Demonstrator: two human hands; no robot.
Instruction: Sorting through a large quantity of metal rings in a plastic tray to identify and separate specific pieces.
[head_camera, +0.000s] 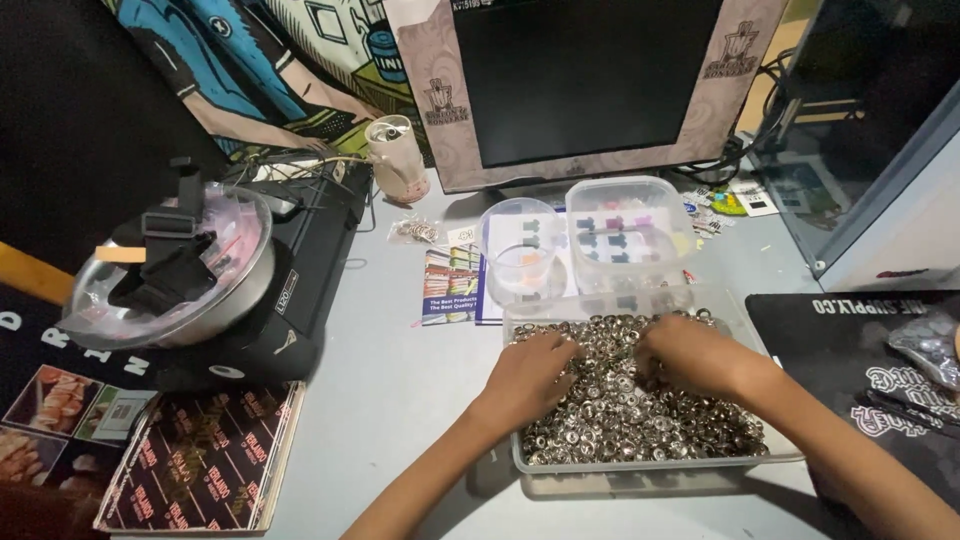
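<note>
A clear plastic tray (660, 468) on the grey table holds a heap of small silver metal rings (640, 410). My left hand (528, 373) rests on the left side of the heap, fingers curled down into the rings. My right hand (688, 355) lies on the upper right part of the heap, fingers bent among the pieces. The two hands are a short gap apart. Whether either hand grips a ring is hidden by the fingers.
Behind the tray stand a small clear cup (520, 268) and a clear lidded box (628, 232) with coloured bits. A monitor (585, 85) is at the back. A black machine with a domed bowl (185, 275) sits left. A black mat (860, 370) lies right.
</note>
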